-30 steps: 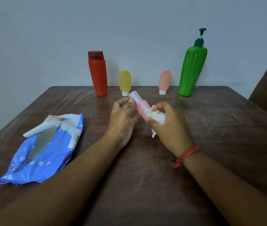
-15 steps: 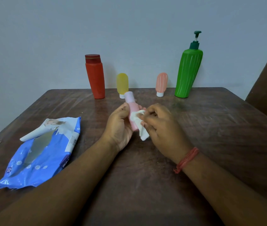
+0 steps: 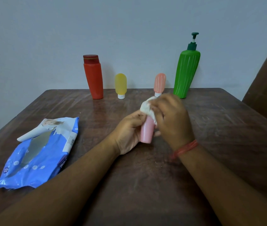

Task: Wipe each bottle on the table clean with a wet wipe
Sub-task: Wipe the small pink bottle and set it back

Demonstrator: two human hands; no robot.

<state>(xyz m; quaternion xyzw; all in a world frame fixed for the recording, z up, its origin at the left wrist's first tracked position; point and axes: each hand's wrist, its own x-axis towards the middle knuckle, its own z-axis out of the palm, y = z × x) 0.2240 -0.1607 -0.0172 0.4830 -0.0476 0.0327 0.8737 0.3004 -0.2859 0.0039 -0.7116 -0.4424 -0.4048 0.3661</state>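
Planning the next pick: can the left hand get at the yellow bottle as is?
Probably not yet: the left hand grips the pink bottle. Otherwise the path to the yellow bottle looks open.

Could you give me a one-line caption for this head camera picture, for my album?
Left hand grips a pink bottle while the right hand rubs its top with a wet wipe.

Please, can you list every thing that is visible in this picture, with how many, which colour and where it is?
pink bottle: 1, pink, held over the table middle
wet wipe: 1, white, on the pink bottle's top
red bottle: 1, red, back left
yellow tube: 1, yellow, back, cap down
peach tube: 1, peach, back, cap down
pump bottle: 1, green, back right
wipes pack: 1, blue, left
table: 1, dark brown
left hand: grips pink bottle
right hand: holds wet wipe
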